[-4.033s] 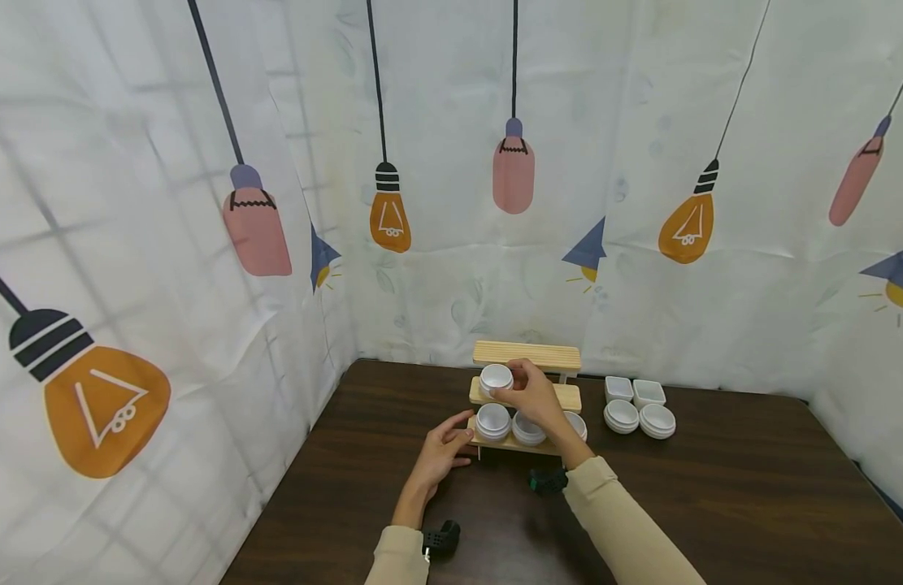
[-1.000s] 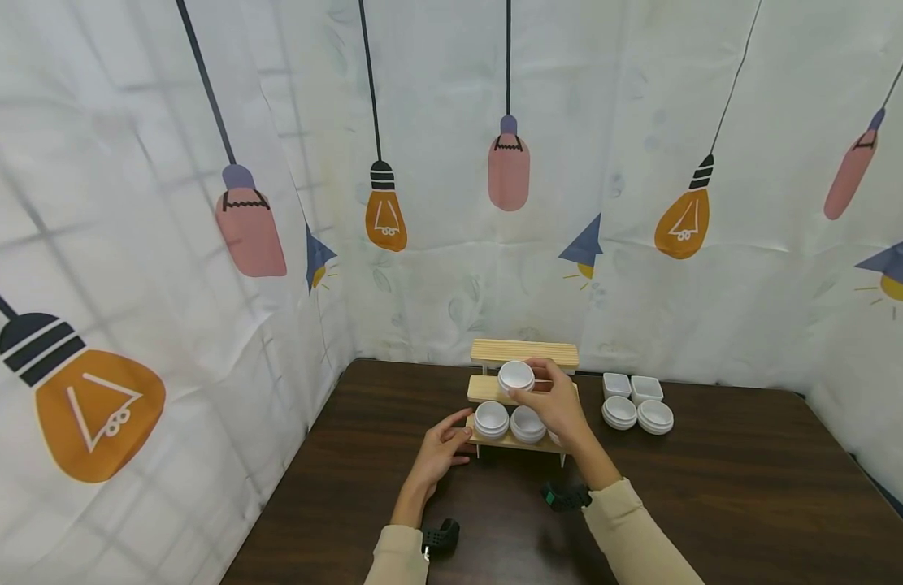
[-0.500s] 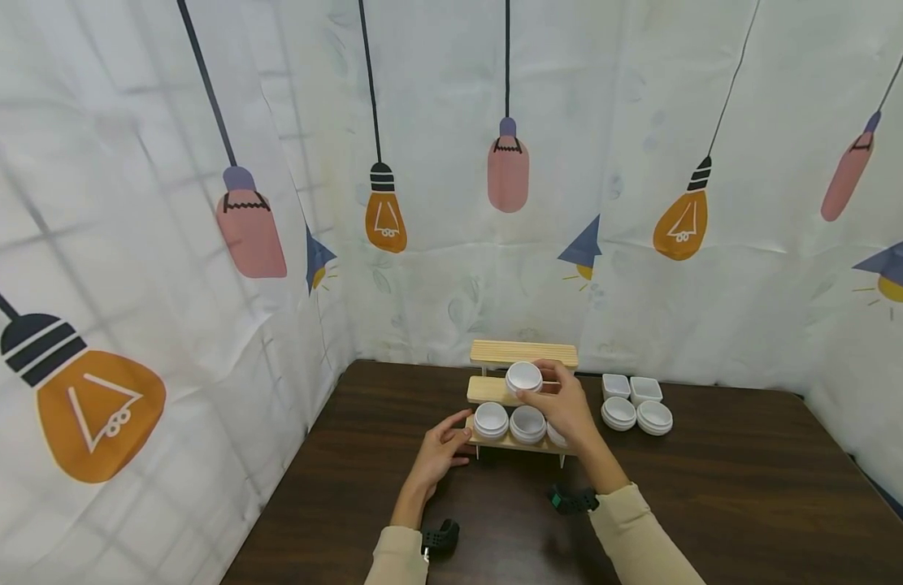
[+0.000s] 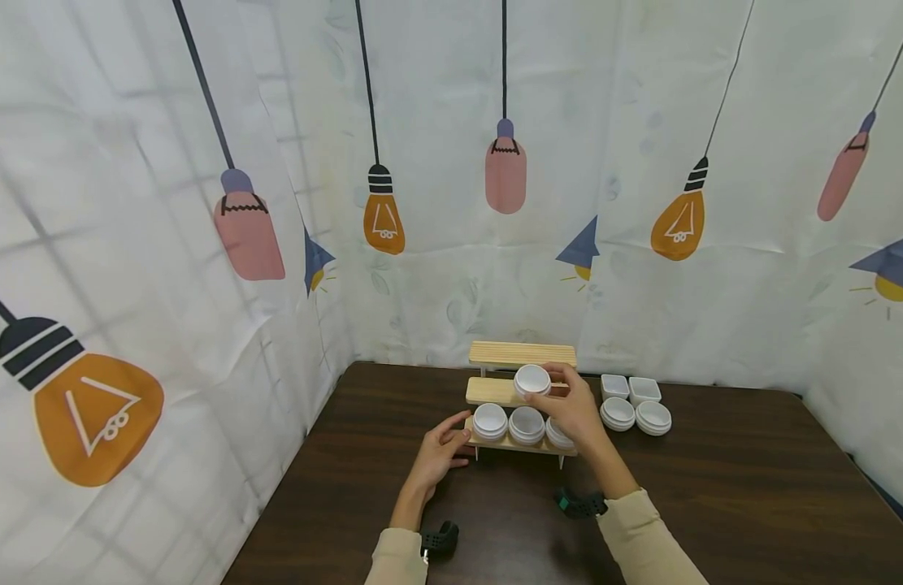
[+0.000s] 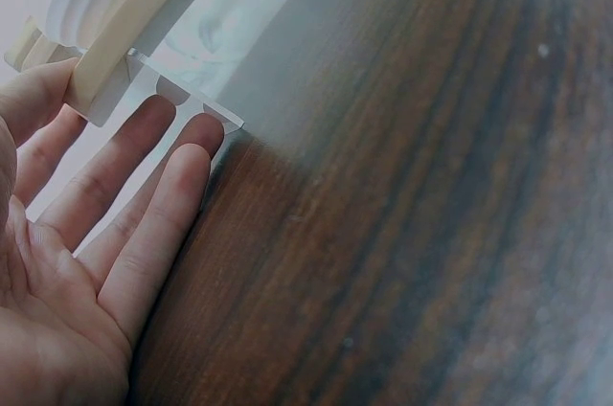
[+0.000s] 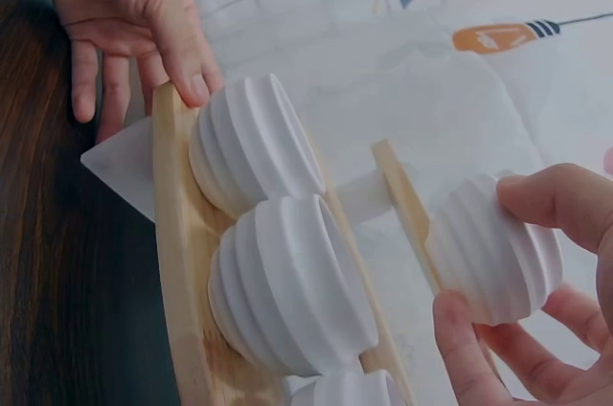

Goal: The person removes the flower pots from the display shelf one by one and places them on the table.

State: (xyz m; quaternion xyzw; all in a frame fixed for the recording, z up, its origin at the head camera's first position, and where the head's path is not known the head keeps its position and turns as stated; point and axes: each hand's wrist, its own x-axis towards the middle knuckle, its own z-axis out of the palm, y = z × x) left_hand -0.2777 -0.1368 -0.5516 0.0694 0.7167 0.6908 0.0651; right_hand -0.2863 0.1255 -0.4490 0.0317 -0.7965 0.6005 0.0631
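My right hand (image 4: 574, 406) grips a small white ribbed bowl (image 4: 531, 379) at the right part of the middle shelf (image 4: 488, 392) of a three-step wooden stand. Its thumb and fingers lie around the bowl's side in the right wrist view, the base right at the shelf board. Fingers mostly straight, my left hand (image 4: 436, 457) touches the left end of the lower shelf (image 5: 105, 61). Along that shelf stand three similar bowls: a left one (image 4: 490, 421), a middle one (image 4: 527, 425), and a right one (image 4: 557, 435) partly hidden by my right hand.
Right of the stand, on the dark wooden table (image 4: 744, 471), sit two square white dishes (image 4: 644, 390) behind two groups of round white dishes (image 4: 653, 418). The top shelf (image 4: 523, 353) is the rearmost step. A printed curtain (image 4: 436, 309) hangs close behind.
My right hand has moved the bowl rightward along the middle shelf, from its left end to its right part. The left hand has stayed at the lower shelf's end.
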